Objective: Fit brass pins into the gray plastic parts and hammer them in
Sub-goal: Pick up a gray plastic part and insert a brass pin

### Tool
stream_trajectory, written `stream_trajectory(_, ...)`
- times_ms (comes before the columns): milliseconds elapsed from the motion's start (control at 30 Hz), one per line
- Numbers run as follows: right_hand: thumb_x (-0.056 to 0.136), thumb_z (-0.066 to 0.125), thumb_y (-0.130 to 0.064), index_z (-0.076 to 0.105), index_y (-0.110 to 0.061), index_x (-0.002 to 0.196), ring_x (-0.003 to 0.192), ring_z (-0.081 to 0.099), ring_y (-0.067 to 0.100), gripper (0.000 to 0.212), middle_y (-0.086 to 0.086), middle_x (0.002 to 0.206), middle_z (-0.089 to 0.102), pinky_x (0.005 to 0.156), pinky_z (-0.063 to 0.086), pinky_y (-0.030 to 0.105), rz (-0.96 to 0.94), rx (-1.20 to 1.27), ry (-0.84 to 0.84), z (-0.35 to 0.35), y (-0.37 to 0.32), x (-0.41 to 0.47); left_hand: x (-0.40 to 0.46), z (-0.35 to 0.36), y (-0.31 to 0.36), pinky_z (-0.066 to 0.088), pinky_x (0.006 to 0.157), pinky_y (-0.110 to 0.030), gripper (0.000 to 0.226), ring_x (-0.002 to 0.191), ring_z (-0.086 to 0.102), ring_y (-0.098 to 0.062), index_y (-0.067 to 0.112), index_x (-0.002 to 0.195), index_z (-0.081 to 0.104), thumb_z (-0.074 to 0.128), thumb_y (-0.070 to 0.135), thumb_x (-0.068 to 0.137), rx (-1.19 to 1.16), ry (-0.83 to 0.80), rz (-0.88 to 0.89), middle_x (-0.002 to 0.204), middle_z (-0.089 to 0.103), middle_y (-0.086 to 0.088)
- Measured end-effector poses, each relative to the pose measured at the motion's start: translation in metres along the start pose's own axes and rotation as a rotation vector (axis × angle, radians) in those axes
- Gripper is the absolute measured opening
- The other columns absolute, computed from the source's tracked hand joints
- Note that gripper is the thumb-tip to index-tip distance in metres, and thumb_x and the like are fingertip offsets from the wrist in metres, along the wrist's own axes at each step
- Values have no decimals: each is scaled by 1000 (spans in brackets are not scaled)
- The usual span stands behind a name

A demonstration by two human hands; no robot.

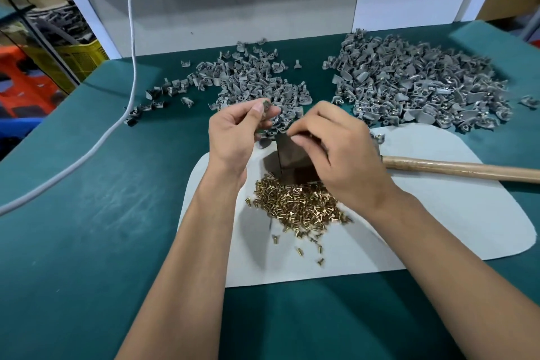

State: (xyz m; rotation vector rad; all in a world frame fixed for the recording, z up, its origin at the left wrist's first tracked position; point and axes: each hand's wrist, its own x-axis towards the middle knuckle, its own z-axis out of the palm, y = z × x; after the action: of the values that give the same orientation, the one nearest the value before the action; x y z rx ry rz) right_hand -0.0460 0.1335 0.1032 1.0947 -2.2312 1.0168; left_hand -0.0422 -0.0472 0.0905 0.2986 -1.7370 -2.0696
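In the head view, the left hand (233,131) is raised above the counter (87,199) and pinches one small gray plastic part (266,107) between the thumb and the fingertips. The right hand (336,149) is just beside it, fingers curled with the tips pressed together over a dark metal block (292,161); whether they pinch a pin I cannot tell, it is too small to see. The block stands on a pale mat (438,213), and a heap of brass pins (301,204) lies on the same mat, near the wrists and touching the block's base. A hammer with a wooden handle (461,168) lies on the mat on the right side. Farther back on the green counter are two piles of gray parts: a looser left pile (242,82) and a bigger right pile (423,82) where some brass shows. A white cable (128,67) hangs at the left.
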Motion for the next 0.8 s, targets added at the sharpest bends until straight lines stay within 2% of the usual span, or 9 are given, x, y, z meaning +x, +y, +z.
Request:
stream_trajectory(133, 90, 78, -17, 77, -10, 91, 82, 59, 7, 7, -1, 89, 67, 78, 45, 17, 72, 37, 125, -8, 13, 1, -8, 15, 1, 49, 60, -21, 14, 72, 63, -11, 6, 97, 76, 63, 5, 99, 77, -16, 63, 88, 79, -9)
stream_trajectory(200, 87, 81, -18, 79, -11, 88, 78, 59, 4, 8, -2, 85, 69, 77, 43, 15, 101, 69, 169, -10, 14, 1, -13, 23, 1, 49, 62, -17, 13, 70, 66, -4, 2, 99, 75, 62, 2, 99, 81, -25, 108, 88, 79, -8)
stream_trajectory(333, 84, 83, -21, 81, -14, 88, 79, 64, 2, 8, -5, 84, 73, 76, 49, 18, 144, 94, 226, -10, 11, 1, -17, 31, 0, 57, 84, -31, 15, 87, 72, -7, 17, 94, 79, 70, 6, 94, 148, -22, 226, 92, 79, 1)
stream_trajectory(400, 86, 81, -19, 81, -14, 91, 82, 68, 4, 8, -5, 87, 75, 79, 55, 25, 167, 100, 247, -10, 10, 1, -18, 33, -1, 58, 89, -31, 14, 94, 74, -11, 19, 94, 79, 73, 7, 92, 196, -19, 268, 94, 79, 3)
stream_trajectory(533, 87, 77, -10, 81, -13, 97, 89, 71, 6, 12, -5, 93, 77, 83, 59, 32, 211, 104, 245, -9, 11, 2, -22, 37, -2, 60, 88, -35, 16, 92, 75, -11, 24, 95, 79, 74, 9, 91, 288, -27, 343, 92, 79, 7)
stream_trajectory(633, 86, 75, -8, 79, -13, 96, 87, 71, 5, 12, -7, 91, 77, 81, 59, 31, 224, 113, 252, -8, 12, 1, -25, 40, -3, 60, 85, -33, 14, 89, 75, -9, 17, 96, 81, 73, 7, 90, 371, -43, 395, 91, 78, 4)
stream_trajectory(800, 85, 76, -10, 65, -17, 97, 85, 71, 1, 17, -11, 84, 71, 77, 60, 28, 290, 126, 261, -11, 12, 1, -27, 43, -2, 62, 82, -33, 9, 83, 75, -9, 12, 94, 82, 77, 8, 87, 440, -53, 388, 87, 78, 4)
